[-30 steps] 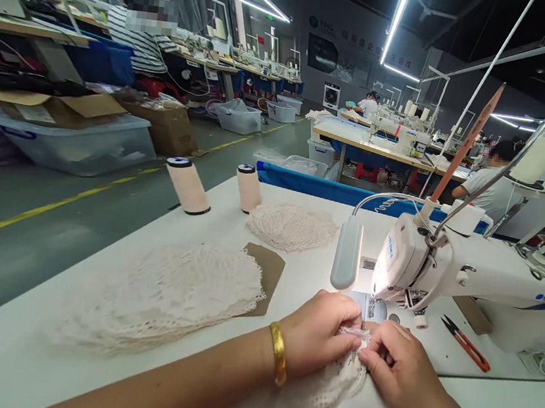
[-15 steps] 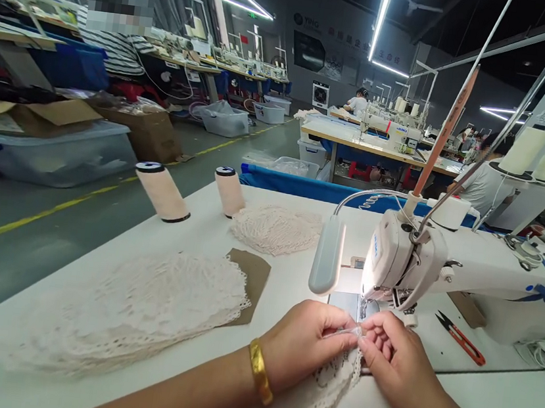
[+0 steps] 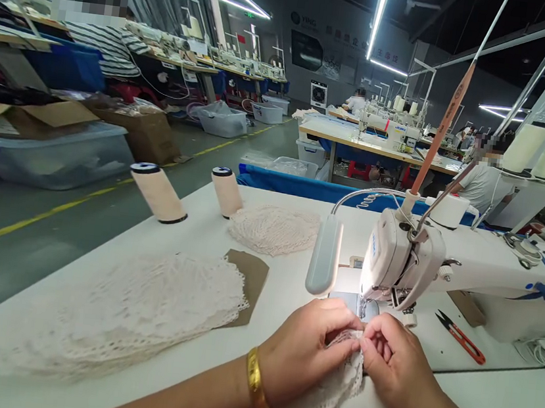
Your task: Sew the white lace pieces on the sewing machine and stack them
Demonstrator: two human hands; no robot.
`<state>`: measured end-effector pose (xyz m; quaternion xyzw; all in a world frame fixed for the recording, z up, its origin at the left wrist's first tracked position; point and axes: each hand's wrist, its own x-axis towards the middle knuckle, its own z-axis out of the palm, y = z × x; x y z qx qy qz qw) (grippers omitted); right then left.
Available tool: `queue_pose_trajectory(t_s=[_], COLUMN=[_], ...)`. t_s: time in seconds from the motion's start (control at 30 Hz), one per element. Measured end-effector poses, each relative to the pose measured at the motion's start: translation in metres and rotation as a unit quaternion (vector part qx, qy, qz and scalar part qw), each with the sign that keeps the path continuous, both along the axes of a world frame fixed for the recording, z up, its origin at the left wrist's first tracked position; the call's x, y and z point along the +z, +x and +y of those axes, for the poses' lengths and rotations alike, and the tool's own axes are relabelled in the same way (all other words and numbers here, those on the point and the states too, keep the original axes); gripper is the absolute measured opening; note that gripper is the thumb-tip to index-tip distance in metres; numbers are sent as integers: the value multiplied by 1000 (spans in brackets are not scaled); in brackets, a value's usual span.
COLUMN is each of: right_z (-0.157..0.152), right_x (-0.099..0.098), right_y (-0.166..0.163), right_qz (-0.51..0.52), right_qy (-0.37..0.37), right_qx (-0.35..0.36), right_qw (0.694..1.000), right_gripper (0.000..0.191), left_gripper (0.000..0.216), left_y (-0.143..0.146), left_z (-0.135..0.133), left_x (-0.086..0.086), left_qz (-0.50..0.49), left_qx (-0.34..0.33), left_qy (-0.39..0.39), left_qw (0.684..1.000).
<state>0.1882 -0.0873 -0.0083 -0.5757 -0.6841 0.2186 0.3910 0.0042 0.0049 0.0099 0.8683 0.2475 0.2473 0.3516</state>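
Observation:
A strip of white lace fabric (image 3: pixel 341 378) hangs toward me from both hands, just in front of the sewing machine's needle area. My left hand (image 3: pixel 311 351), with a gold bracelet (image 3: pixel 256 383) at the wrist, is closed on the lace's upper edge. Close beside it, my right hand (image 3: pixel 395 358) pinches the same edge between thumb and fingers. The white sewing machine (image 3: pixel 388 254) stands right behind the hands, its lamp (image 3: pixel 324 257) to the left of the head. My palms hide part of the lace.
On the table left lies a lace stack (image 3: pixel 140 313) over brown card (image 3: pixel 249 284). Behind are a smaller lace pile (image 3: pixel 274 229) and two thread cones, one peach cone (image 3: pixel 158 193) tilted. Red-handled thread snips (image 3: pixel 462 338) lie right of the machine. Co-workers sit farther off.
My fingers have shifted slightly along the lace, and its edge is now bunched between them. Both hands keep hold in front of the machine. The view has shifted a little.

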Motion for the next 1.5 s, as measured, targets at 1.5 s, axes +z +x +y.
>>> queue_pose_trajectory(t_s=[1.5], right_z=[2], right_x=[-16], right_y=[20], right_qz=[-260], right_qy=[100], right_qx=[19], right_qw=[960], right_gripper=[25], left_gripper=[24], left_y=[1], left_z=[-6], left_x=[-21], left_qz=[30], left_qx=[5], left_qy=[304], left_qw=[952])
